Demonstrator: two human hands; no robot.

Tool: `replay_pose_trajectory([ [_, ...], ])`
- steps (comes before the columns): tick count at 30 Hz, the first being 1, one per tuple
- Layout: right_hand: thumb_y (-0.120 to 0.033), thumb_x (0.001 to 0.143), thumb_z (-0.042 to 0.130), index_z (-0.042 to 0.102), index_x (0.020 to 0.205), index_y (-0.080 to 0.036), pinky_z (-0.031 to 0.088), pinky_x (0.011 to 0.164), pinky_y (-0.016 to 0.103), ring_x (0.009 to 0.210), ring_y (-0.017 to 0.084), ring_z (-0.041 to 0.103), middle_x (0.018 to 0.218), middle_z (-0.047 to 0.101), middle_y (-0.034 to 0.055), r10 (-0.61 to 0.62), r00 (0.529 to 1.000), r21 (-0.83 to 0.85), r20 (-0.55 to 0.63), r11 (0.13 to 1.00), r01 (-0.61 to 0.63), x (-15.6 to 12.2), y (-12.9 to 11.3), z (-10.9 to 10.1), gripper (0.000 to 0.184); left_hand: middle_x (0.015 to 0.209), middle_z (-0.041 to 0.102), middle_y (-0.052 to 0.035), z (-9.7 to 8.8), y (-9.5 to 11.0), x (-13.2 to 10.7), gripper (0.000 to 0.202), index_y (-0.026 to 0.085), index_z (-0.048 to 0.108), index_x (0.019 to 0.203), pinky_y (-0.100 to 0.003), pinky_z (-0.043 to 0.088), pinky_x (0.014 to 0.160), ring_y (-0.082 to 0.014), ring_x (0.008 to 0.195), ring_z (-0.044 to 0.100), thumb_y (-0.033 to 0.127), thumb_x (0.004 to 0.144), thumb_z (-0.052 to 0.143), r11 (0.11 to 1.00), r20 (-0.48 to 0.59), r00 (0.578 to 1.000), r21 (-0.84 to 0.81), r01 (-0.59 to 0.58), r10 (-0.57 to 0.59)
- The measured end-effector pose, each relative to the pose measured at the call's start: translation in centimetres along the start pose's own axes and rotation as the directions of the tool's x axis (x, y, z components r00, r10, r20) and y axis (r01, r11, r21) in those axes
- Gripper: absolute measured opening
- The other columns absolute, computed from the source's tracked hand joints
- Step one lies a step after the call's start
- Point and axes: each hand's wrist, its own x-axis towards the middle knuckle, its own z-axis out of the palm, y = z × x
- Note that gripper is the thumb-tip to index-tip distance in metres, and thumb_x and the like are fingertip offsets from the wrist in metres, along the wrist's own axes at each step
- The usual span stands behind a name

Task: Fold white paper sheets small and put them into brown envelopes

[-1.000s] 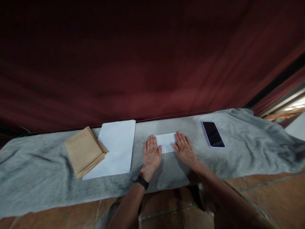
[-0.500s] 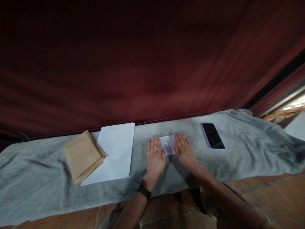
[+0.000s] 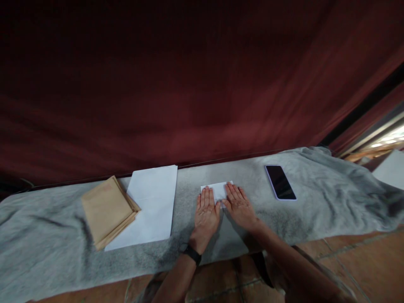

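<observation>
A small folded white paper (image 3: 217, 189) lies on the grey cloth (image 3: 63, 244) in front of me. My left hand (image 3: 206, 214) rests flat on its left part, fingers stretched out together. A black band sits on that wrist. My right hand (image 3: 240, 206) lies flat on the paper's right part, fingers straight, thumb close to the left hand. Only the paper's far strip shows between and beyond my fingers. Neither hand grips anything.
A stack of white sheets (image 3: 148, 206) lies to the left, with several tan envelopes (image 3: 107, 210) overlapping its left edge. A dark phone (image 3: 280, 182) lies face up to the right. A dark red curtain (image 3: 189, 84) hangs behind. Tiled floor (image 3: 362, 261) shows below.
Both hands have slid inward over the folded paper and now almost touch. Less of the paper shows than a second ago.
</observation>
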Motion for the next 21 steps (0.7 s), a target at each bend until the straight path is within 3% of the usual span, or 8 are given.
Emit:
replay_pose_trajectory([
  [8,-0.041,0.107,0.033,0.028,0.161,-0.011,0.028,0.122,0.049,0.148,0.029,0.040,0.160,0.042,0.0161,0.073,0.997,-0.041,-0.019,0.996,-0.073,-0.5,1.4,0.2,0.062,0.162,0.036,-0.0211,-0.9,-1.0,-0.2,0.065,0.003,0.034,0.156,-0.051,0.032,0.123,-0.0300,0.153,0.030,0.043,0.104,0.038,0.999,0.013,0.999,0.027,0.045,-0.046],
  [16,-0.033,0.107,0.034,0.032,0.159,-0.007,0.030,0.121,0.051,0.148,0.031,0.039,0.159,0.043,0.0190,0.140,0.988,-0.081,-0.070,0.986,-0.146,-0.9,2.3,-0.1,0.058,0.162,0.037,-0.0196,-1.0,-1.1,-0.2,0.064,0.006,0.036,0.156,-0.050,0.031,0.123,-0.0301,0.152,0.033,0.042,0.104,0.039,0.997,0.014,0.998,0.046,0.057,-0.058],
  [18,-0.033,0.107,0.033,0.028,0.160,-0.006,0.030,0.121,0.050,0.149,0.030,0.037,0.161,0.040,0.0186,0.121,0.990,-0.062,-0.078,0.990,-0.126,-0.8,1.7,-0.5,0.059,0.161,0.038,-0.0199,-1.0,-1.1,-0.2,0.064,0.006,0.036,0.156,-0.051,0.031,0.123,-0.0302,0.152,0.033,0.042,0.104,0.038,0.997,0.015,0.998,0.047,0.057,-0.058],
  [21,-0.036,0.108,0.033,0.026,0.161,-0.009,0.030,0.123,0.047,0.151,0.026,0.035,0.163,0.037,0.0145,-0.005,0.999,-0.011,-0.037,1.000,0.005,-0.7,0.1,-0.8,0.060,0.161,0.039,-0.0198,-1.0,-1.1,-0.2,0.063,0.006,0.036,0.156,-0.051,0.032,0.123,-0.0302,0.152,0.032,0.042,0.104,0.036,0.997,0.020,0.998,0.046,0.055,-0.056],
])
